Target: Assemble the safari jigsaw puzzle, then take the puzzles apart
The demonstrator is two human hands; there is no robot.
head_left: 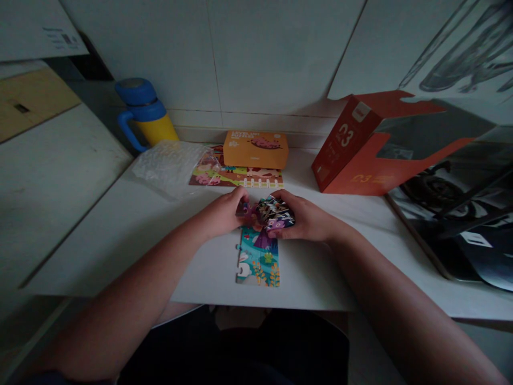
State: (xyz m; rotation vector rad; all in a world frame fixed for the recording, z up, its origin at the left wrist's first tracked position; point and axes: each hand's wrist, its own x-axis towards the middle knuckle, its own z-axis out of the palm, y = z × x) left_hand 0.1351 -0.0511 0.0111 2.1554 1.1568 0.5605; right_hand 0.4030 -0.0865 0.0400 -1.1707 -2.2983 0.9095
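Observation:
Several puzzle pieces joined into a teal panel lie on the white table in front of me, showing a white rabbit and orange plants. My right hand is closed around a stack of puzzle pieces just above the panel's far end. Beside it, my left hand pinches a purple puzzle piece, which touches or nearly touches the stack. The fingertips of the left hand are partly hidden.
Farther back, an orange puzzle box rests on another puzzle panel. Bubble wrap and a blue-and-yellow jug are at the left. An open red box stands right, near a gas stove.

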